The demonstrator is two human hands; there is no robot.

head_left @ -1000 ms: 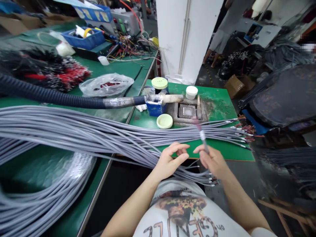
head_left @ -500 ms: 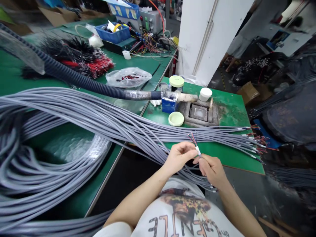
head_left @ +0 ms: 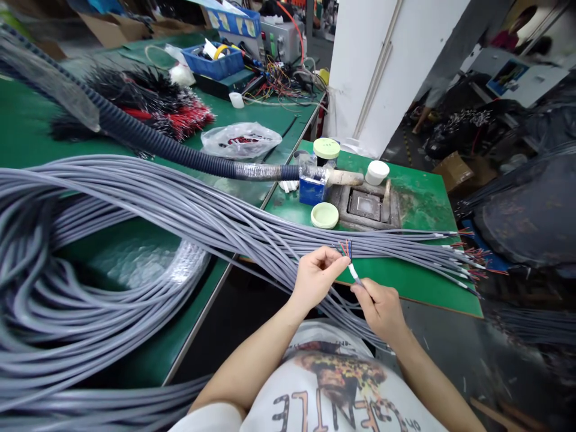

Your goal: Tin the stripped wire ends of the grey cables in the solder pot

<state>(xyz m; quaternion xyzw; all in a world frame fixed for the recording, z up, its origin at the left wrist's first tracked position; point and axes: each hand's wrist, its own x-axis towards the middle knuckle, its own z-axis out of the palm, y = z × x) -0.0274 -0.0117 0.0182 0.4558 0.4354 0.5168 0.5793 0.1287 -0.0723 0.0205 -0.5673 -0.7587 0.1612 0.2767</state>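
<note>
My right hand (head_left: pixel 380 309) pinches the end of one grey cable (head_left: pixel 354 274), just below its white sleeve. The cable's thin red and blue inner wires fan out above the sleeve. My left hand (head_left: pixel 316 278) has its fingertips pinched on those coloured wire ends (head_left: pixel 345 249). Both hands hover over the near edge of a small green table (head_left: pixel 418 279). A thick bundle of grey cables (head_left: pixel 189 219) runs from the left across that table, its stripped ends (head_left: pixel 468 261) lying at the right.
Behind the bundle sit a metal solder pot (head_left: pixel 364 207), a pale green lid (head_left: pixel 324 215), a blue box (head_left: pixel 312 189), two jars and a black corrugated hose (head_left: pixel 180 153). A plastic bag (head_left: pixel 242 139), red and black wire bunches and a blue tray lie on the far bench.
My right hand has brought the cable end upright between both hands. My left hand has closed on the coloured wires at its tip. The view has swung left.
</note>
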